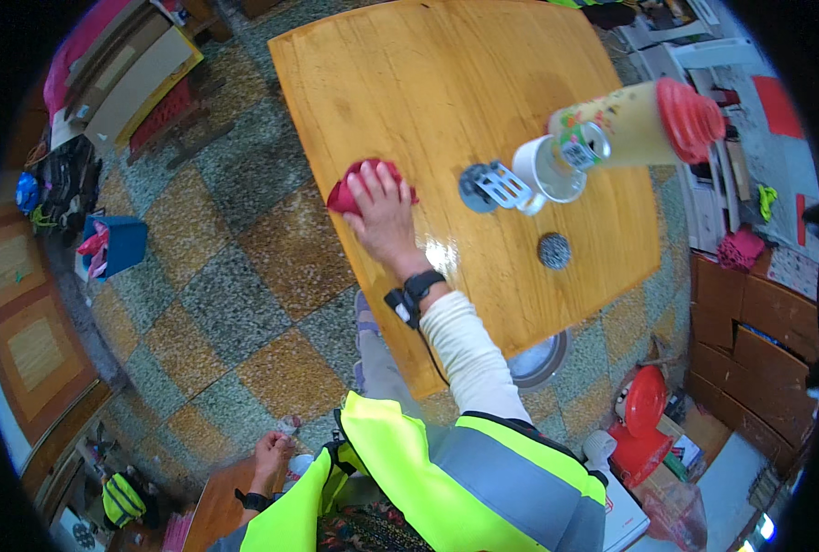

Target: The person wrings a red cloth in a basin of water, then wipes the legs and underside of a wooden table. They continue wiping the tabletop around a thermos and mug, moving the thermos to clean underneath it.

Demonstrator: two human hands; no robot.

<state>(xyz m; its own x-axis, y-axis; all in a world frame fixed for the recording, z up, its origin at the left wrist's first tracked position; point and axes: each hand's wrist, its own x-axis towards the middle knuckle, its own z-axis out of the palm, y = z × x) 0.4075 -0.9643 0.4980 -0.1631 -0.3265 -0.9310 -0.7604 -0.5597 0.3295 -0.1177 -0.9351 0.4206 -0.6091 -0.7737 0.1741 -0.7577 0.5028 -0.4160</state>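
My right hand presses down on a crumpled red cloth at the left edge of a wooden table. Beside the wrist a wet patch shines on the tabletop. Further right lies a steel wool scrubber. Above it are a white slotted utensil head, a dark grey round object, a white cup, a can and a floral flask with a red top. My left hand is low at the left, fingers curled; a small pale object appears at its fingertips, whether held is unclear.
A basin stands on the floor, partly under the table's near edge. A blue bin with a red bag is on the left. Red plastic items and cardboard boxes are at right. A wooden surface lies by my left arm.
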